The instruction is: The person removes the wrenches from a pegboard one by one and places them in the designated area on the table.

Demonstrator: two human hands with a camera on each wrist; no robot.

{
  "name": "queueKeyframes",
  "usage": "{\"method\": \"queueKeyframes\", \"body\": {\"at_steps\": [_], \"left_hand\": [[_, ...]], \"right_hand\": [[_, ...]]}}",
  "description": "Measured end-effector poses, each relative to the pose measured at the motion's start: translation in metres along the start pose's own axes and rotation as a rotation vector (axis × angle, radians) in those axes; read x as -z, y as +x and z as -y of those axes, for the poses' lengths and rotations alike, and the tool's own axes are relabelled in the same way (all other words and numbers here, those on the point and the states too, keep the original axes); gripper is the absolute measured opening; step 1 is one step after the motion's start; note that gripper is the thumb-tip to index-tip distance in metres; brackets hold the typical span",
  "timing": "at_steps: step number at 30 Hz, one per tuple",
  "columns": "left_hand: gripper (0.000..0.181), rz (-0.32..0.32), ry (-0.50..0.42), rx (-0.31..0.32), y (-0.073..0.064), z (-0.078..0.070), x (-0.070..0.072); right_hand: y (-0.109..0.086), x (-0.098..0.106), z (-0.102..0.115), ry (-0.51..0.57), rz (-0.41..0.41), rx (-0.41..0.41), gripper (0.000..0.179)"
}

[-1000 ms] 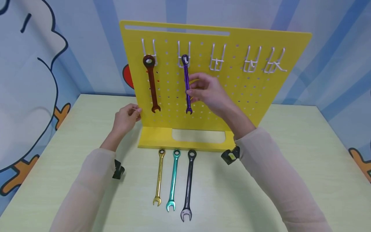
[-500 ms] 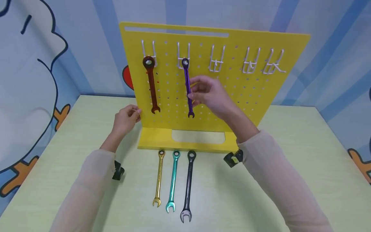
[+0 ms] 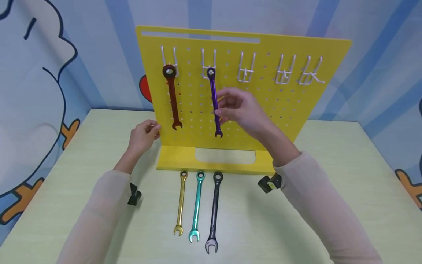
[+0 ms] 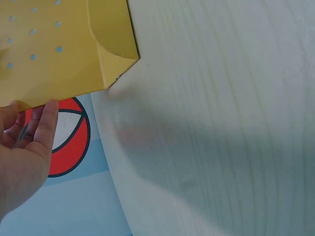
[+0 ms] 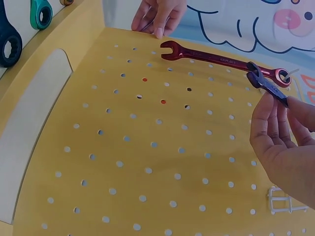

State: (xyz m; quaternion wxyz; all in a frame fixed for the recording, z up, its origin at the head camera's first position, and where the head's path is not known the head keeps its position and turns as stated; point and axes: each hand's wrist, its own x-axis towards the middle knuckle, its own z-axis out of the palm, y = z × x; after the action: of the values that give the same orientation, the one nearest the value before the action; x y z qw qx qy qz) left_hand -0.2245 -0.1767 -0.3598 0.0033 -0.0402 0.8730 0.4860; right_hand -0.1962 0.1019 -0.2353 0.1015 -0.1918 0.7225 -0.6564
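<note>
My right hand (image 3: pixel 245 110) pinches a purple combination wrench (image 3: pixel 213 88) by its shank between thumb and fingers. The ring end overlaps the second white hook (image 3: pixel 208 55) from the left, and the open end points down, angled slightly right. In the right wrist view the purple wrench (image 5: pixel 268 86) is foreshortened, its open end towards the camera. A red-brown wrench (image 3: pixel 173 97) hangs by its ring on the leftmost hook. My left hand (image 3: pixel 141 135) holds the left edge of the yellow pegboard (image 3: pixel 250 137), thumb and fingers at the rim in the left wrist view.
On the table (image 3: pixel 66 205) before the pegboard's base lie a gold wrench (image 3: pixel 181 205), a teal wrench (image 3: pixel 197 205) and a larger black wrench (image 3: pixel 215 209), ring ends towards the board. Further hooks (image 3: pixel 284 69) without wrenches project at the right. A patterned wall (image 3: pixel 108 55) stands behind.
My right hand has moved slightly down and right with the purple wrench; its ring sits a little lower and its open end has swung right. The left hand stays at the board's edge.
</note>
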Motion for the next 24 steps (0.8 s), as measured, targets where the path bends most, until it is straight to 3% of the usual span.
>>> {"method": "queueKeyframes", "body": {"at_steps": [19, 24], "left_hand": [[0.031, 0.0, 0.006, 0.004, 0.0, 0.0, -0.001], [0.031, 0.0, 0.005, 0.007, 0.0, -0.001, -0.001]], "right_hand": [[-0.017, 0.009, 0.002, -0.031, 0.048, 0.047, 0.025], [-0.022, 0.01, -0.005, -0.074, 0.054, 0.025, 0.024]]}}
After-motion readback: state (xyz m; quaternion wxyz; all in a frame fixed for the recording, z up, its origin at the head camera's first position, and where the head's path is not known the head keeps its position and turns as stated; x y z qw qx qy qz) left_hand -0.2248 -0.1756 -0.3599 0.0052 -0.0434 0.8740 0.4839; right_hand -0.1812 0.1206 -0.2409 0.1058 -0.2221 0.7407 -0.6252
